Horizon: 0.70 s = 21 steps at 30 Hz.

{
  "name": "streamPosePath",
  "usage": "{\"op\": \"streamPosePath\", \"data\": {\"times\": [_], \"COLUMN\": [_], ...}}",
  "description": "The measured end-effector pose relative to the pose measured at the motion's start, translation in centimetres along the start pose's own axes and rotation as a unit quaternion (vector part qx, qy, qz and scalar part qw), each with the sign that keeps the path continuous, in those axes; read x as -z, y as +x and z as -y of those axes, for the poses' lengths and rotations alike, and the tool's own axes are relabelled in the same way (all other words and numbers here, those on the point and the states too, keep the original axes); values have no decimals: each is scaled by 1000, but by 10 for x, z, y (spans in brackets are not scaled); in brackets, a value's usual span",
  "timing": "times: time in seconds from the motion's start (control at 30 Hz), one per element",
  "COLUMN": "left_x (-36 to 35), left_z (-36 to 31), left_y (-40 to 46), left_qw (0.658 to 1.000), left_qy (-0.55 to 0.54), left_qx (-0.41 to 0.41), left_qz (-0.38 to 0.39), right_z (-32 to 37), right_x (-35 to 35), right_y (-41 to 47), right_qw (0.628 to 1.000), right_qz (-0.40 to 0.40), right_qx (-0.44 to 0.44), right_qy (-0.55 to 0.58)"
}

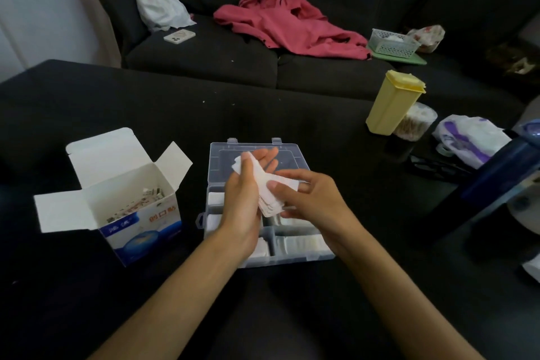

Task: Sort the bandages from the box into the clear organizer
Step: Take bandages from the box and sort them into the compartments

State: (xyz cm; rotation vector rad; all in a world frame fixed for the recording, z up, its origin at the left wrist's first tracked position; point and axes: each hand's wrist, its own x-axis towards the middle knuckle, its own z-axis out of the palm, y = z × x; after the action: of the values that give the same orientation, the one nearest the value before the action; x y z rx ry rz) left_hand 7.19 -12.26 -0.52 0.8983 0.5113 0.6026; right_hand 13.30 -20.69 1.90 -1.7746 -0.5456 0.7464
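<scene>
Dark table (87,114) out front, sofa (204,47) behind, and you're right over the organizer (295,257) with its lid flipped back. Your left hand (245,199) has its grip wrapped round a fanned stack of bandages (270,199), fingers reaching up along the top; your right hand (312,199) pinches the stack's near end, thumb on top. Both hands hover above the middle compartments, and several of the near ones already show white stacks. The box (128,207) sits open to your left, more bandages loose in its bottom.

Watch that fan, I'd say: it's splayed, so a slack pinch could spill strips across compartments or onto the table. Squaring it up in mid-air risks shedding the outer ones. The yellow container (391,102) is well apart, no threat.
</scene>
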Motion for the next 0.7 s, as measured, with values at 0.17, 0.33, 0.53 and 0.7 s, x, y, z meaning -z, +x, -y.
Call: {"op": "streamPosePath", "data": {"times": [0.17, 0.33, 0.53, 0.7], "left_x": [3, 5, 6, 8], "left_z": [-5, -5, -2, 1], "left_y": [3, 6, -3, -3], "left_qw": [996, 977, 942, 941], "left_qy": [9, 186, 317, 306], "left_qx": [54, 56, -91, -130], "left_qz": [72, 86, 58, 61], "right_z": [-4, -13, -20, -19], "right_x": [1, 4, 9, 13], "right_y": [1, 6, 9, 10], "right_qw": [996, 989, 984, 990], "right_qz": [-52, -110, -164, -136], "right_qx": [33, 16, 65, 33], "right_qy": [66, 98, -23, 15]}}
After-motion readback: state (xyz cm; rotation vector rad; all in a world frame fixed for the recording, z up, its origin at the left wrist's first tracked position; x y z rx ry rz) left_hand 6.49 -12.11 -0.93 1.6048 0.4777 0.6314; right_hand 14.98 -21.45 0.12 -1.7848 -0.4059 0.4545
